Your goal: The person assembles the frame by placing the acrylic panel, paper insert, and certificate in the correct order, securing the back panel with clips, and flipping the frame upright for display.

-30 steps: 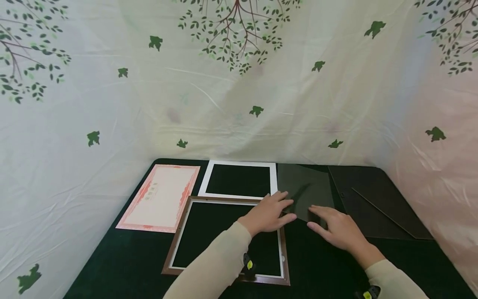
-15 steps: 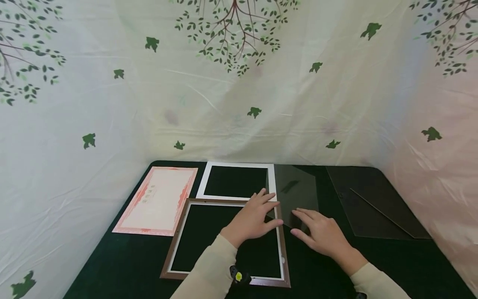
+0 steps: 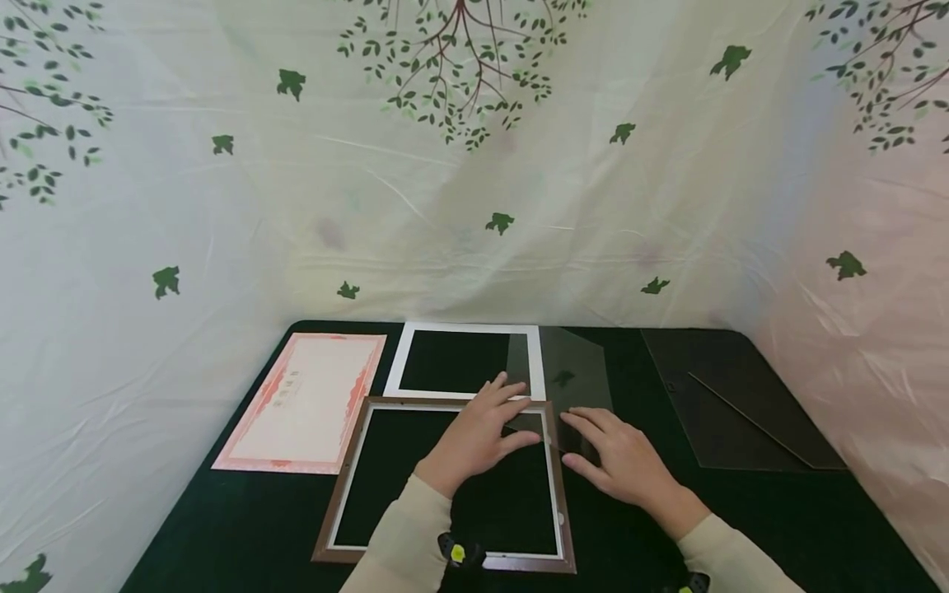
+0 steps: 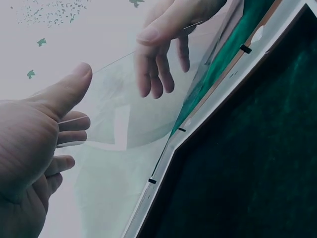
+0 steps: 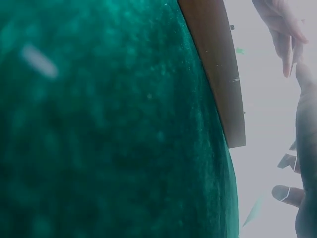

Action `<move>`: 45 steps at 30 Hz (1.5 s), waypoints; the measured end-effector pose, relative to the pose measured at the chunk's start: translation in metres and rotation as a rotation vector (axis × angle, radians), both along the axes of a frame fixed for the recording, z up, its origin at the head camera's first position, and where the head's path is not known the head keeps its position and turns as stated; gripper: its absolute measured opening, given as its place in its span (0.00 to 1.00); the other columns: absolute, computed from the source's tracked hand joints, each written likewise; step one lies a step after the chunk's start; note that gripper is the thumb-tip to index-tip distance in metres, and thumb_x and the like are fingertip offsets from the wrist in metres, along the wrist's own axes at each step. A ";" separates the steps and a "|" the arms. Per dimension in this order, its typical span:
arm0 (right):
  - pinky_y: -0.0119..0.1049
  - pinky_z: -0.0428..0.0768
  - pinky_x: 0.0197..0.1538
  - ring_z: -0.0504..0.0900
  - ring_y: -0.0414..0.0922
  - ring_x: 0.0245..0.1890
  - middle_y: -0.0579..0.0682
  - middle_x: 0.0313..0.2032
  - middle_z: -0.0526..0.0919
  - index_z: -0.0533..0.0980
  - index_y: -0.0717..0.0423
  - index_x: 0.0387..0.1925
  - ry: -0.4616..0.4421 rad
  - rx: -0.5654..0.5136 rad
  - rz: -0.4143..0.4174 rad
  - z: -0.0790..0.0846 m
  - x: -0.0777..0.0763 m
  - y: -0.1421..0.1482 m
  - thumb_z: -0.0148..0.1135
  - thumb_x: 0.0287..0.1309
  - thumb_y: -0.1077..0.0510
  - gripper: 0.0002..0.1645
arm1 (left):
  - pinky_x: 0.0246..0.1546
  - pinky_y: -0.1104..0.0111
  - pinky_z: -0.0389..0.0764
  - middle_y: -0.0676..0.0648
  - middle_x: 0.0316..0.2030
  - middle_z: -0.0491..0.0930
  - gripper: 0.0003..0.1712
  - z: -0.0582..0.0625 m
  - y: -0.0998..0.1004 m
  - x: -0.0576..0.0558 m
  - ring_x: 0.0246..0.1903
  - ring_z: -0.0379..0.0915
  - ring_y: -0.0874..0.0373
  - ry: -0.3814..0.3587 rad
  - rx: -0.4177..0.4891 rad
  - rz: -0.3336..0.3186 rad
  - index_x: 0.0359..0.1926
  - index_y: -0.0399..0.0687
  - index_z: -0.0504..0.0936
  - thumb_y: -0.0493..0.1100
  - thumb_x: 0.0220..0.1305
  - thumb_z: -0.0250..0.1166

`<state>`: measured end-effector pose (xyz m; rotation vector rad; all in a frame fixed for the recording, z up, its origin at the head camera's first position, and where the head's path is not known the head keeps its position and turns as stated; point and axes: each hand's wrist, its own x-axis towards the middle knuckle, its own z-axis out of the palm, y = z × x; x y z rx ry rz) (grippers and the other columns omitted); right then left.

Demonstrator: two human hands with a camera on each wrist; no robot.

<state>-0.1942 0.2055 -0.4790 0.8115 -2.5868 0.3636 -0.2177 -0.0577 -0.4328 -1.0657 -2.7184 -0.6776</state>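
A clear, see-through sheet [image 3: 578, 362] is held between both hands over the right part of the picture frame. My left hand [image 3: 478, 432] pinches its near edge, thumb on one face and fingers [image 4: 74, 135] on the other. Further along the same edge, my right hand [image 3: 623, 461] grips it in the same way, fingers showing through the sheet in the left wrist view. The brown picture frame [image 3: 343, 486] with a white inner edge lies beneath, small black tabs [image 4: 245, 48] along its inside. In the left wrist view the sheet slants down close to the frame's edge.
Behind the frame lies a white mat border [image 3: 401, 361], its right side seen through the sheet. A pink-bordered certificate [image 3: 319, 412] is at the left. A dark backing board [image 3: 719, 436] with a thin strut lies at the right. A leaf-printed curtain [image 3: 415, 189] hangs behind the table.
Both hands have moved left together, carrying the clear sheet from right of the mat to over the mat's right side and the frame's right corner. The frame stays put.
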 end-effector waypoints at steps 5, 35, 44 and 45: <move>0.51 0.78 0.50 0.73 0.48 0.57 0.49 0.61 0.72 0.70 0.44 0.65 -0.048 -0.018 0.040 0.001 -0.002 -0.003 0.65 0.56 0.40 0.36 | 0.66 0.54 0.59 0.49 0.69 0.63 0.36 0.000 -0.010 0.000 0.73 0.44 0.51 -0.048 0.046 0.000 0.64 0.49 0.73 0.65 0.63 0.57; 0.67 0.51 0.65 0.49 0.58 0.72 0.53 0.73 0.54 0.56 0.48 0.73 -0.173 -0.407 0.098 0.033 -0.049 0.015 0.53 0.68 0.53 0.35 | 0.67 0.57 0.59 0.47 0.65 0.69 0.32 0.053 -0.058 0.005 0.72 0.48 0.53 0.157 0.270 -0.058 0.60 0.41 0.77 0.50 0.56 0.71; 0.70 0.56 0.61 0.53 0.58 0.71 0.52 0.74 0.50 0.60 0.45 0.72 -0.265 -0.506 0.029 0.026 -0.052 0.005 0.54 0.67 0.53 0.33 | 0.68 0.55 0.55 0.44 0.62 0.71 0.32 0.057 -0.056 0.011 0.71 0.50 0.49 0.249 0.337 -0.140 0.57 0.39 0.79 0.50 0.54 0.73; 0.69 0.56 0.62 0.54 0.57 0.71 0.51 0.74 0.51 0.61 0.46 0.71 -0.265 -0.530 0.043 0.025 -0.052 0.004 0.55 0.67 0.55 0.33 | 0.68 0.54 0.55 0.45 0.62 0.71 0.31 0.058 -0.056 0.011 0.71 0.50 0.48 0.251 0.340 -0.145 0.57 0.40 0.79 0.50 0.54 0.73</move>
